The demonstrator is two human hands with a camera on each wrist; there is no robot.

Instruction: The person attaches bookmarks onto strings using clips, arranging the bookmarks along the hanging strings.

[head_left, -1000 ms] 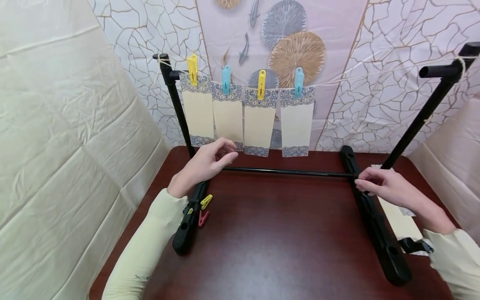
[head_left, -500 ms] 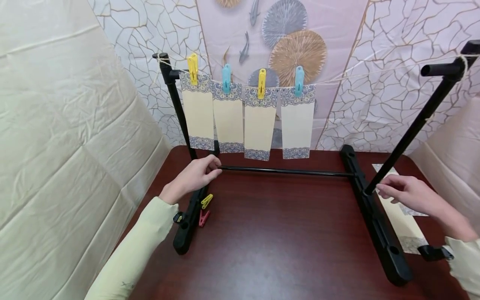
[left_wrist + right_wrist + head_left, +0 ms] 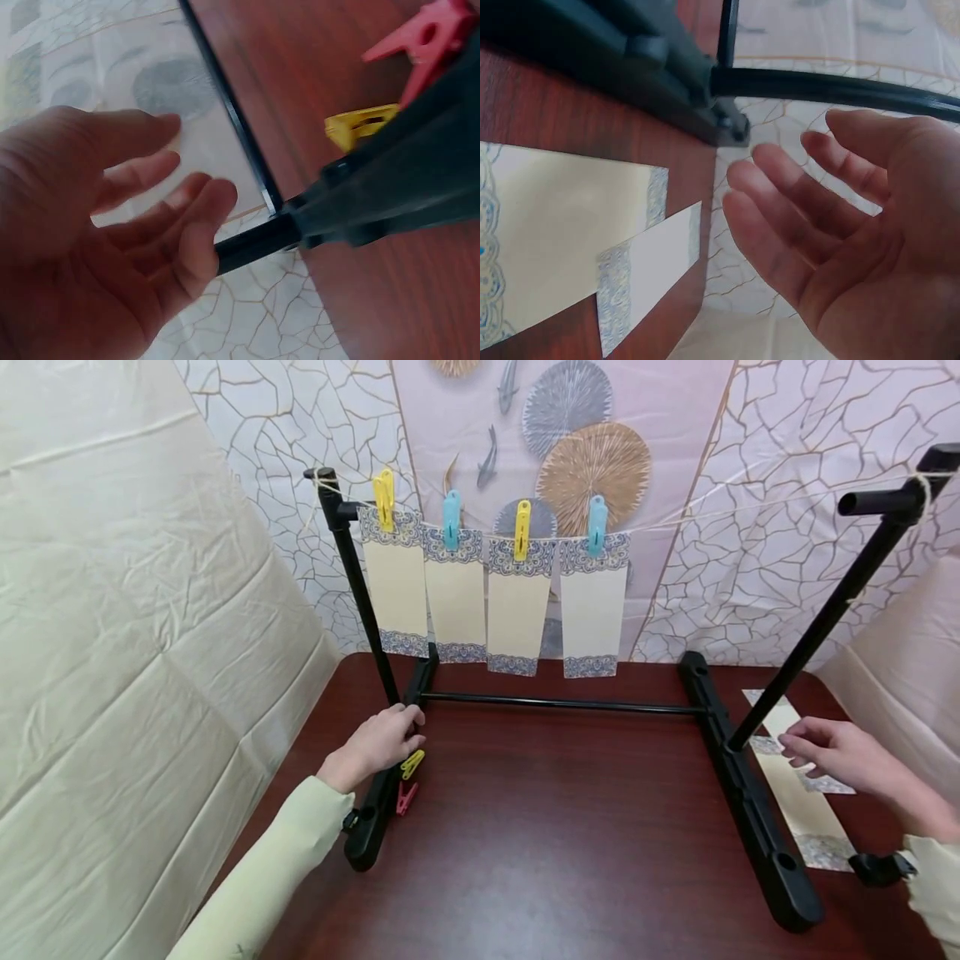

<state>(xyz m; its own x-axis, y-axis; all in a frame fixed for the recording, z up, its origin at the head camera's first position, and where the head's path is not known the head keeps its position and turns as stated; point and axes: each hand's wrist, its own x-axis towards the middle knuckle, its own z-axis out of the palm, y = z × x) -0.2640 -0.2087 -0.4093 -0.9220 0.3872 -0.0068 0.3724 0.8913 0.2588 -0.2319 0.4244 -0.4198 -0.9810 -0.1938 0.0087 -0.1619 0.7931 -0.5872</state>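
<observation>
Left hand (image 3: 375,747) has dropped toward the yellow clip (image 3: 412,765), right hand (image 3: 843,753) toward the cards (image 3: 808,814), both loosely curved, empty; light pinches should suit.

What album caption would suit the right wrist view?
An empty right hand hangs near two overlapping pale rectangular paper cards with blue patterned ends on a dark red table.

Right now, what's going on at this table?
A person has both hands out, neither holding anything. The left grip is by the stand's left foot, close to a loose yellow clip and red clip. The right grip is over two loose cards, which overlap on the table outside the right foot. Four hanging cards are clipped to the string between the posts, under alternating yellow and blue clips.
</observation>
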